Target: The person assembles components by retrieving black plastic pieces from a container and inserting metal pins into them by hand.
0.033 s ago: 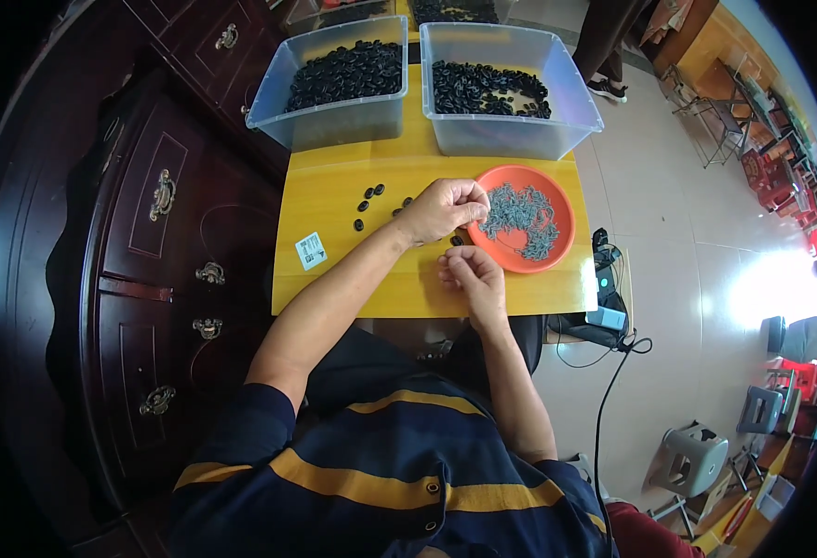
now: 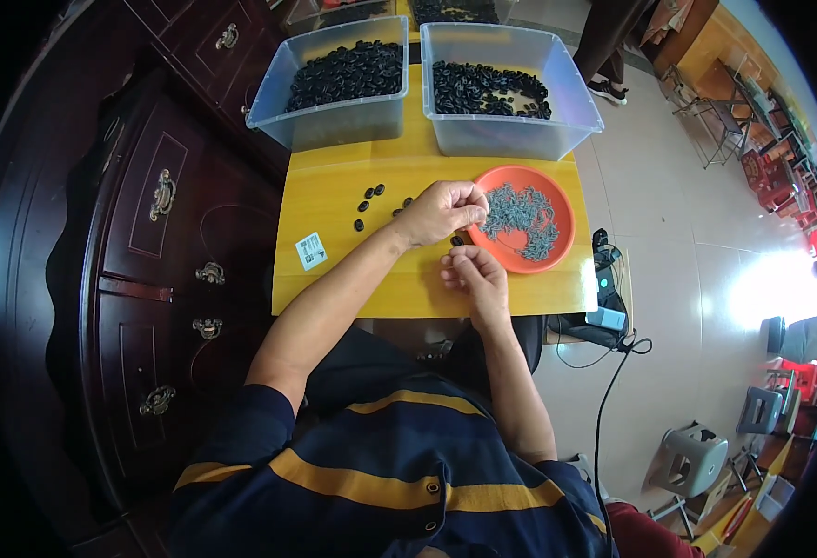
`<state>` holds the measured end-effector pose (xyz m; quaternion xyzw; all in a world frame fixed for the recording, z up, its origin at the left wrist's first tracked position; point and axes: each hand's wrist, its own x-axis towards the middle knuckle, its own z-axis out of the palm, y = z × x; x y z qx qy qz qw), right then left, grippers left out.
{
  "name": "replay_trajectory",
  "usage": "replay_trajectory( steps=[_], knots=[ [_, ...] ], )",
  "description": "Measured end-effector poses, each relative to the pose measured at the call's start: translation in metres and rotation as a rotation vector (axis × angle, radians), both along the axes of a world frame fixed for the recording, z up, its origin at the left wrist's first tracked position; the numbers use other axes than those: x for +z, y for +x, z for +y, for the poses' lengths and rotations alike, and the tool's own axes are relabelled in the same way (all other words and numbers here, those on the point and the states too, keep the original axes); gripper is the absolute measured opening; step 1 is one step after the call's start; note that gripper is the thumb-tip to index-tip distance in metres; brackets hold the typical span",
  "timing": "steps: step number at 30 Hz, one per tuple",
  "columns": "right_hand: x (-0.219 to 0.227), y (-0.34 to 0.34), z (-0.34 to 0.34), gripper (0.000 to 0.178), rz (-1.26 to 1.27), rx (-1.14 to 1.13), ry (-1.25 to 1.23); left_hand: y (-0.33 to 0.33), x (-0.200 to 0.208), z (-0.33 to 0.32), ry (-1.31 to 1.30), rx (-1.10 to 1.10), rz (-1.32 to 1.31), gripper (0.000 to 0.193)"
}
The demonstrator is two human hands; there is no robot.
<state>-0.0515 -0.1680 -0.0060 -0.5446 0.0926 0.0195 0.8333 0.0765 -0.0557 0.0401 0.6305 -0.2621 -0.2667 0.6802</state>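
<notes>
Nothing shifting since earlier frame. Left hand (image 2: pixel 438 212) curling over dish (image 2: pixel 557 191) rim, fingers pinching, contents hidden. Right hand (image 2: pixel 475 274) just below dish, closing on something small, can't tell what. Black pieces (image 2: pixel 371 197) lying left of dish. Risk: sleeve-side forearm sweeping them off table (image 2: pixel 334 279).

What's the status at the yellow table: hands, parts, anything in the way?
Left hand at the orange dish rim, fingers pinched over grey metal pieces. Right hand beside it, fingers curled. Loose black parts left of hands, none between them.
</notes>
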Motion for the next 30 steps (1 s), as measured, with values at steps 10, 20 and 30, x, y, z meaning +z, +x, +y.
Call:
replay_trajectory(
  steps=[10,20,30],
  knots=[
    [0.008,0.003,-0.012,0.026,0.108,0.031,0.423,-0.039,0.015,0.031,0.134,0.055,-0.247,0.004],
    [0.002,-0.002,-0.011,0.021,0.113,0.080,0.439,-0.054,0.024,0.035,0.242,0.108,-0.592,0.004],
    [0.001,-0.007,-0.019,0.011,0.056,0.042,0.362,-0.053,0.020,0.032,0.250,0.054,-0.581,0.006]
  ],
)
